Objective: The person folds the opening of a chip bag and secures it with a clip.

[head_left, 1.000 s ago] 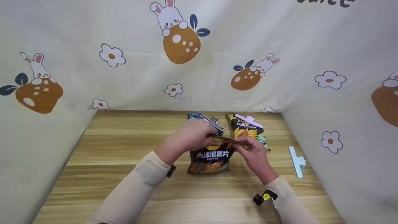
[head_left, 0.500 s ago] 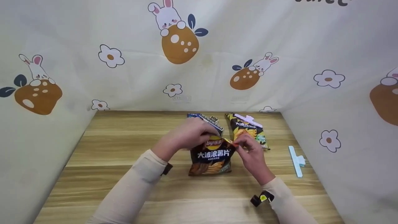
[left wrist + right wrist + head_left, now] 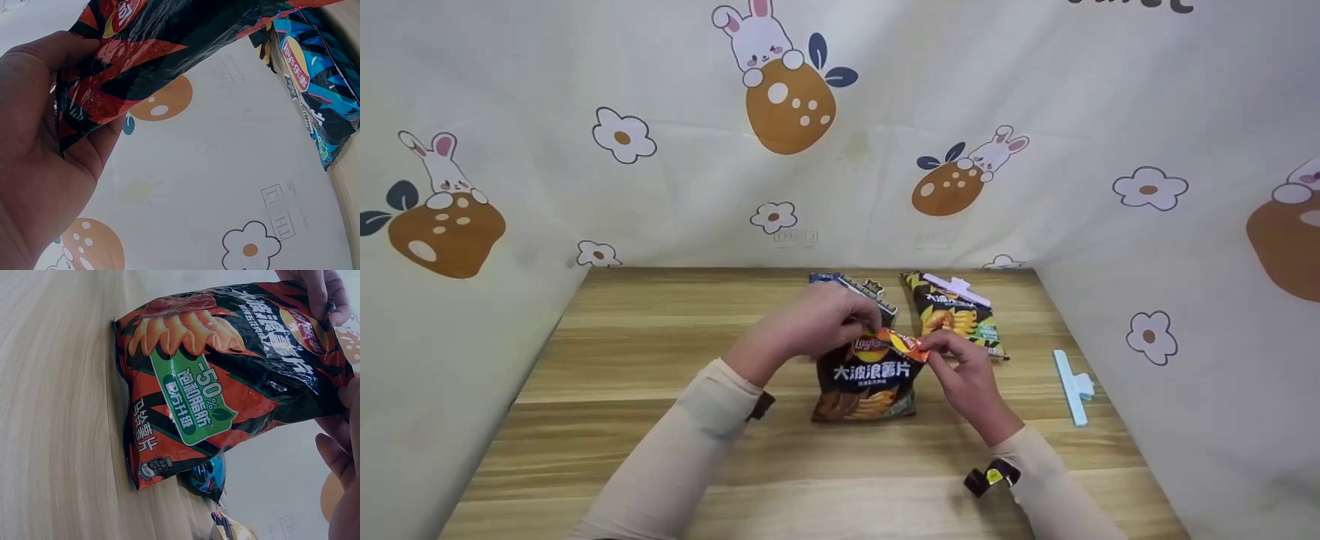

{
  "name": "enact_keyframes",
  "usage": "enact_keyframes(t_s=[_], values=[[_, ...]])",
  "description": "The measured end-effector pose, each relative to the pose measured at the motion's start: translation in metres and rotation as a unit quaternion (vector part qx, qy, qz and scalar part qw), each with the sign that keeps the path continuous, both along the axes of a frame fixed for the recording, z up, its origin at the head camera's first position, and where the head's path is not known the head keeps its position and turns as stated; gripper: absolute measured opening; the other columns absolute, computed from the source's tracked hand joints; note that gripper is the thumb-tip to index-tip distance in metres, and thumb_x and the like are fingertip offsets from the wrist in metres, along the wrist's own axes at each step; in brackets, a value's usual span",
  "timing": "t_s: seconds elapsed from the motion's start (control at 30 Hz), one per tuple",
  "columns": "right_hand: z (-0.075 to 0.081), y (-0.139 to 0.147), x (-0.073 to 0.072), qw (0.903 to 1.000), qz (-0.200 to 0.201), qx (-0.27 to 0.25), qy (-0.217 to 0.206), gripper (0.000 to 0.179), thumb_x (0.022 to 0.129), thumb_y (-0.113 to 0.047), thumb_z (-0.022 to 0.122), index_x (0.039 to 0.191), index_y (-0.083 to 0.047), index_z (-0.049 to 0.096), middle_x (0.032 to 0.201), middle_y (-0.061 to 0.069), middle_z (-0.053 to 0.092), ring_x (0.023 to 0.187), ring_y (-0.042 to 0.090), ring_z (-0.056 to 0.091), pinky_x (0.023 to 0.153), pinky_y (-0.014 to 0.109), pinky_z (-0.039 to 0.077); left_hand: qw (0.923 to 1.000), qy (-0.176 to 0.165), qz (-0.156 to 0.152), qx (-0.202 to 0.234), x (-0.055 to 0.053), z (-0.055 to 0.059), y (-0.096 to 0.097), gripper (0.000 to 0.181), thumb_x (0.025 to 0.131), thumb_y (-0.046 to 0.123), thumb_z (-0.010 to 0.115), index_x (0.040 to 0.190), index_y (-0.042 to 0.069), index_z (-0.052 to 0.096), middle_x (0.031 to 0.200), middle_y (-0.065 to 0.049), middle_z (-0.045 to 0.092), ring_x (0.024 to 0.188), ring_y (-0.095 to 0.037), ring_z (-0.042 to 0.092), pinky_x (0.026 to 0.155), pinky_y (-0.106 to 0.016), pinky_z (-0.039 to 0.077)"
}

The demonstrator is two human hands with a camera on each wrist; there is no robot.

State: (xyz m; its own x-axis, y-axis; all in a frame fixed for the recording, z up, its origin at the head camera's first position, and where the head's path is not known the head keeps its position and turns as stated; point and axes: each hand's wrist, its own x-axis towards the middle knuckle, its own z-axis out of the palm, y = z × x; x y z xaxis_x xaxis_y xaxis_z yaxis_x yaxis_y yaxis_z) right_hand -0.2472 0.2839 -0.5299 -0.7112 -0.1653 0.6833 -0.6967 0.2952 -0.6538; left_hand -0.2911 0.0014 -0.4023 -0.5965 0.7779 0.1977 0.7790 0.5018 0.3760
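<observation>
A black and red potato chip bag stands upright in the middle of the table, its printed front facing me. My left hand pinches its upper left corner; in the left wrist view the thumb lies over the film. At the upper right corner, my right hand pinches the top edge between thumb and fingers. An orange-red strip of the bag's top is folded down between the two hands. The right wrist view shows the bag's front up close, with its lower end on the table.
Behind the left hand lies a blue chip bag with a dark clip across it. A black and yellow chip bag with a lilac clip lies at the back right. Farther right is a loose light-blue clip.
The bag's top edge has turned down toward me, so that its orange-red strip now shows between the hands. Both hands keep their hold and have shifted only slightly.
</observation>
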Motion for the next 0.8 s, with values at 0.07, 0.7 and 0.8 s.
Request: enact_keyframes(t_s=[0.07, 0.7, 0.8], values=[[-0.001, 0.000, -0.001, 1.0000, 0.001, 0.002, 0.005, 0.031, 0.091, 0.027, 0.067, 0.099, -0.002, 0.076, 0.096, 0.012, 0.078, 0.092, 0.012, 0.074, 0.083, 0.022, 0.060, 1.0000, -0.004, 0.002, -0.002, 0.000, 0.000, 0.000, 0.019, 0.100, 0.006, 0.072, 0.107, 0.019, 0.084, 0.104, 0.006, 0.080, 0.095, -0.014, 0.072, 0.088, -0.036, 0.060], [0.006, -0.007, 0.004, 0.9951, 0.018, -0.042, -0.088, 0.011, 0.097, 0.001, 0.083, 0.102, -0.006, 0.076, 0.096, 0.011, 0.077, 0.088, 0.023, 0.073, 0.081, 0.029, 0.062, 0.9994, 0.010, 0.018, -0.026, 0.002, 0.001, 0.002, 0.009, 0.105, 0.019, 0.077, 0.113, 0.017, 0.079, 0.103, 0.003, 0.078, 0.093, -0.017, 0.072, 0.088, -0.038, 0.060], [0.008, -0.010, 0.005, 0.9908, 0.009, -0.058, -0.122, 0.012, 0.096, -0.001, 0.084, 0.105, -0.006, 0.076, 0.095, 0.009, 0.074, 0.086, 0.021, 0.072, 0.078, 0.029, 0.062, 0.9990, 0.021, 0.018, -0.036, 0.003, 0.002, 0.003, 0.012, 0.106, 0.023, 0.076, 0.116, 0.018, 0.080, 0.106, 0.003, 0.079, 0.096, -0.017, 0.073, 0.090, -0.039, 0.061]])
